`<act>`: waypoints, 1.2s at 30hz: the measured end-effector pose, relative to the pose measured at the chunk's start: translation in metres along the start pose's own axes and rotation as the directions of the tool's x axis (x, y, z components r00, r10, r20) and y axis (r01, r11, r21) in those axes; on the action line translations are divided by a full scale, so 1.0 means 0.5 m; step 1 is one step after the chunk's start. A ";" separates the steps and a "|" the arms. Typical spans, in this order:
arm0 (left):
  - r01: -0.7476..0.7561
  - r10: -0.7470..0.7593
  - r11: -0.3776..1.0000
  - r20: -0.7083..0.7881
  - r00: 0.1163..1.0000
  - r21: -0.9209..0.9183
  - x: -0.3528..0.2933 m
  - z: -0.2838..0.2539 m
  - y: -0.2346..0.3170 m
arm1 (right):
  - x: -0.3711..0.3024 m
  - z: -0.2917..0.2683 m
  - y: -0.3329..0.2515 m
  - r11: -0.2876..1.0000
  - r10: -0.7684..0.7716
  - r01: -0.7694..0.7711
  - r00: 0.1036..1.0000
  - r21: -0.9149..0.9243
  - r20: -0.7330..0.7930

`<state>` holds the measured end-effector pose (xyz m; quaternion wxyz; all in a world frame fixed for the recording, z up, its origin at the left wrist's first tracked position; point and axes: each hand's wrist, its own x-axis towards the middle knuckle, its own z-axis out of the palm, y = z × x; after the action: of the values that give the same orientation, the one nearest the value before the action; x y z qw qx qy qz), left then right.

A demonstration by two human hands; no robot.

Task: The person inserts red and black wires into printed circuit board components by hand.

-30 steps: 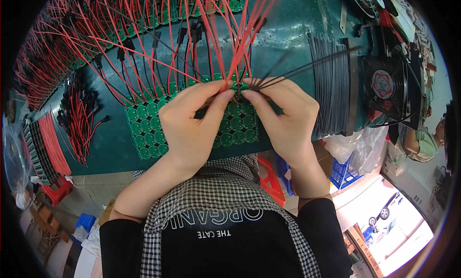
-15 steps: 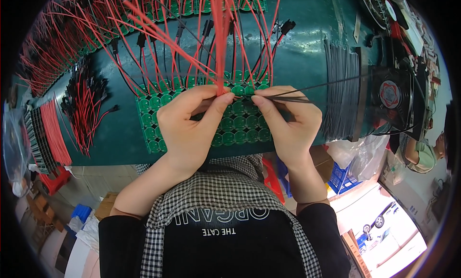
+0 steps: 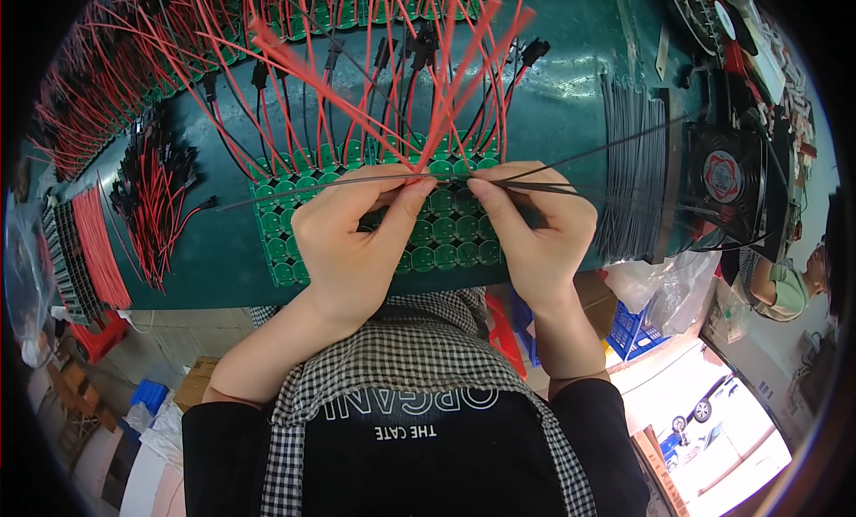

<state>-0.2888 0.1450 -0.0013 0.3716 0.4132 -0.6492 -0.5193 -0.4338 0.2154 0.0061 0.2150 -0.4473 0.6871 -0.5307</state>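
Note:
My left hand (image 3: pixel 352 227) is closed, thumb against forefinger, on a bundle of thin red wires (image 3: pixel 325 90) that fan upward and away. A long dark wire (image 3: pixel 276 194) sticks out leftward past its knuckles. My right hand (image 3: pixel 539 227) pinches several black wires (image 3: pixel 615 145) that trail off to the right. The fingertips of both hands stay a short gap apart, above a green panel of round circuit boards (image 3: pixel 443 254). Along the panel's far edge, red and black leads with black plugs (image 3: pixel 535 51) stand up from the boards. What lies right at the fingertips is too small to tell.
More wired boards (image 3: pixel 294 24) crowd the far left of the dark green table (image 3: pixel 214 272). A pile of plug leads (image 3: pixel 156 205) and cut red wires (image 3: pixel 100 249) lie left. Cut black wires (image 3: pixel 633 169) and a small fan (image 3: pixel 727 173) sit right; another person (image 3: pixel 785 285) is beyond.
The red wires in my left hand have spread from an upright bunch into a fan. A dark wire now juts out left of that hand. Both hands have stayed nearly in place.

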 end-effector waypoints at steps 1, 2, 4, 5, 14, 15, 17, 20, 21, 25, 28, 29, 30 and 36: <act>0.004 -0.004 1.000 0.000 1.000 0.013 0.001 -0.002 0.003 | -0.001 0.000 -0.001 1.000 0.014 -0.014 1.000 -0.010 -0.003; 0.007 -0.007 1.000 0.000 1.000 0.025 0.001 -0.002 0.005 | -0.001 0.000 -0.002 0.999 0.028 -0.028 1.000 -0.020 -0.007; 0.013 -0.013 1.000 -0.009 1.000 0.016 -0.002 -0.001 0.003 | 0.001 -0.001 0.001 1.000 -0.004 0.004 1.000 -0.017 -0.002; 0.019 -0.019 1.000 -0.017 1.000 0.007 -0.003 0.000 0.002 | 0.002 -0.001 0.002 0.999 -0.035 0.035 0.999 -0.015 0.004; -0.099 0.088 0.985 0.079 0.993 0.143 0.007 0.007 0.013 | 0.016 -0.011 -0.002 0.986 -0.112 0.127 0.985 -0.107 0.132; -0.101 0.091 0.984 0.078 0.993 0.144 0.009 0.009 0.013 | 0.018 -0.010 -0.002 0.986 -0.115 0.129 0.985 -0.105 0.132; -0.127 0.115 0.975 0.074 0.991 0.183 0.014 0.013 0.015 | 0.021 -0.006 -0.004 0.970 -0.172 0.190 0.978 -0.155 0.120; -0.138 0.126 0.974 0.080 0.989 0.179 0.020 0.021 0.010 | 0.020 -0.005 -0.009 0.963 -0.132 0.152 0.986 -0.224 0.103; -0.140 0.128 0.974 0.079 0.989 0.179 0.021 0.021 0.009 | 0.017 -0.005 -0.011 0.963 -0.135 0.155 0.986 -0.223 0.103; -0.073 0.064 0.986 0.061 0.996 0.148 0.024 0.022 0.015 | 0.003 -0.006 -0.007 0.980 -0.066 0.079 0.995 -0.184 0.075; -0.020 0.014 0.995 0.060 0.998 0.096 0.025 0.021 0.014 | 0.007 -0.009 -0.012 0.972 -0.126 0.145 0.986 -0.188 0.109; 0.003 -0.007 0.998 0.064 0.998 0.068 0.026 0.020 0.013 | 0.009 -0.010 -0.015 0.967 -0.142 0.167 0.981 -0.193 0.134; 0.001 -0.005 0.998 0.065 0.998 0.066 0.028 0.020 0.014 | 0.010 -0.011 -0.014 0.966 -0.144 0.168 0.981 -0.195 0.133; -0.014 -0.003 0.989 0.118 0.993 0.148 0.040 0.010 0.034 | 0.012 -0.009 -0.019 0.960 -0.077 0.114 0.986 -0.255 0.151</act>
<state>-0.3036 0.1304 0.0158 0.3022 0.4064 -0.7080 -0.4921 -0.4367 0.2125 0.0173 0.1752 -0.5405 0.7122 -0.4122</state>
